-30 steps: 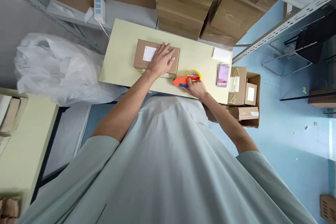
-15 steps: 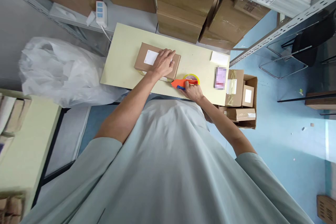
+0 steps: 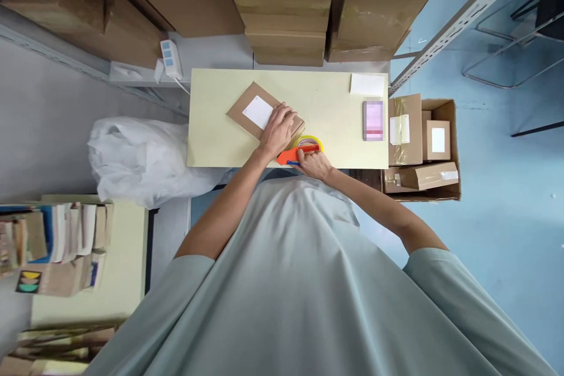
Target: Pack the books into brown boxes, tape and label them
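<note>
A brown cardboard box (image 3: 247, 100) with a white label (image 3: 258, 111) lies at an angle on the pale yellow table (image 3: 211, 147). My left hand (image 3: 278, 128) rests open on the box's right part, fingers spread over its top. Close by at the table's front edge, my right hand (image 3: 314, 163) is wrapped round an orange tape dispenser (image 3: 287, 156) that carries a yellow-edged roll of tape (image 3: 318, 140). The dispenser's front end is beside the box's near right corner; whether they touch I cannot tell.
A phone-like pink item (image 3: 373, 121) and white paper (image 3: 367, 84) lie at the table's right. Beyond stands an open carton of boxes (image 3: 456, 153). Shelved cartons (image 3: 286, 23) and a power strip (image 3: 171, 59) are behind; white plastic (image 3: 141, 158) bulges at the left.
The view has turned and shifted. On the table the box has swung to a steeper slant under my left hand. My right hand still holds the dispenser near the box's corner.
</note>
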`<state>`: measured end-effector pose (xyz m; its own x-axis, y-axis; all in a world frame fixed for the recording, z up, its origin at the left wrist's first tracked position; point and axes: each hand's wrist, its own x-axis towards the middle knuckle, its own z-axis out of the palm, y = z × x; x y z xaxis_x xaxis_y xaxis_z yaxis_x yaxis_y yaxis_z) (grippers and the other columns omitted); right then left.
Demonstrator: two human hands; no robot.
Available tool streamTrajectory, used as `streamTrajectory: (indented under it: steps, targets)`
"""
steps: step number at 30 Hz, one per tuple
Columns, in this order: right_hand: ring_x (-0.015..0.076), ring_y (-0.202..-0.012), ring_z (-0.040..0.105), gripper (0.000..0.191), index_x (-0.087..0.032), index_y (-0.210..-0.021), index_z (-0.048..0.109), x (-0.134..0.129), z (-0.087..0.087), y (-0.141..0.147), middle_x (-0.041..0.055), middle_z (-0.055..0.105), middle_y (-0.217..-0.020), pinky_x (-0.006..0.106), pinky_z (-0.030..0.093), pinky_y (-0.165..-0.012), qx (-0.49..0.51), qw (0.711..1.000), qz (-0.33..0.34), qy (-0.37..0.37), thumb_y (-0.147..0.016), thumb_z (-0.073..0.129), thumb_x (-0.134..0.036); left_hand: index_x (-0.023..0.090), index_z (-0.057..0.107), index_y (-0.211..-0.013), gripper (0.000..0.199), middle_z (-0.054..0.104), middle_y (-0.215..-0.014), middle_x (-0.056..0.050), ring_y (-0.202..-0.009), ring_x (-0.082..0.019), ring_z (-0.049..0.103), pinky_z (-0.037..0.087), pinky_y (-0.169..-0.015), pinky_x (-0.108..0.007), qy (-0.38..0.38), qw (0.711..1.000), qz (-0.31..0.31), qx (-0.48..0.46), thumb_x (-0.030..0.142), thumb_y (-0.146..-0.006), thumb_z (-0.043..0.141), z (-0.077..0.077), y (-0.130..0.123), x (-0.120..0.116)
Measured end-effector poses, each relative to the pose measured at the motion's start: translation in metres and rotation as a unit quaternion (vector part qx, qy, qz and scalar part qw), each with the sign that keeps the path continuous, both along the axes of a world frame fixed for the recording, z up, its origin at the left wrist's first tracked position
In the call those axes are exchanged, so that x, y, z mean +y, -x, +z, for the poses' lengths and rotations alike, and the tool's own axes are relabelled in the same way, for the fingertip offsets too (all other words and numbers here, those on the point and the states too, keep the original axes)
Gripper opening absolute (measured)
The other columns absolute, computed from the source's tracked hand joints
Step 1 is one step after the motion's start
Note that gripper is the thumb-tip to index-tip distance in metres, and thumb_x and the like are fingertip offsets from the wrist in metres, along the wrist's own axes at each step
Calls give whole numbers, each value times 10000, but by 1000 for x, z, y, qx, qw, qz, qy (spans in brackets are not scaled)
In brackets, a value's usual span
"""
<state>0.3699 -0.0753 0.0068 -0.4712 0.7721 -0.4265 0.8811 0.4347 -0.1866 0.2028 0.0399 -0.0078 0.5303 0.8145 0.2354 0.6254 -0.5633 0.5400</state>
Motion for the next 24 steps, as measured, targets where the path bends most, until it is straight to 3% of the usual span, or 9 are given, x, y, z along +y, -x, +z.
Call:
streamTrajectory:
  steps: [3,7,12,17,19,24]
  targets:
    - [399,-1059,788,749,75,-1499,476,10,2,-19,364,782,-1171,415,512,-858,-1,1000,-30,5,-1215,164,-543,248,677,-1435,426,672,-1482,-127,-1626,-299,477,325,-1425,-559,8,1000,10,3,246,-1129,381,2,-1,-2]
    - [408,-1028,793,751,91,-1518,434,43,7,-69,349,790,-1135,409,501,-832,-50,992,-115,-8,-1207,245,-566,215,687,-1435,443,670,-1491,-154,-1632,-307,466,286,-1437,-567,27,999,6,25,235,-1119,377,7,-1,-5]
    - [416,-1075,781,699,109,-1562,358,83,7,-108,364,781,-1171,431,475,-890,-80,994,-77,-23,-1210,258,-486,208,700,-1444,481,660,-1526,-163,-1660,-308,434,273,-1440,-581,70,996,1,54,189,-1081,384,17,-2,-8]
    - [424,-1128,768,667,109,-1547,375,78,4,-101,392,754,-1241,473,460,-961,-66,998,-12,-10,-1218,230,-453,231,771,-1352,493,706,-1464,-123,-1596,-273,527,394,-1397,-502,118,991,-27,65,179,-1058,379,34,6,-9]
    - [419,-1127,772,675,116,-1553,377,68,6,-94,400,746,-1257,466,466,-949,-62,998,9,7,-1219,235,-453,219,768,-1373,469,681,-1535,-137,-1583,-281,544,420,-1379,-487,134,988,-21,76,225,-1072,410,41,13,-1]
    - [393,-1091,788,681,126,-1560,408,48,11,-67,398,758,-1229,444,484,-894,-43,997,59,29,-1221,284,-451,140,471,-1704,669,391,-1819,-235,-1765,-393,213,167,-1425,-696,136,972,169,96,451,-1112,494,36,21,33]
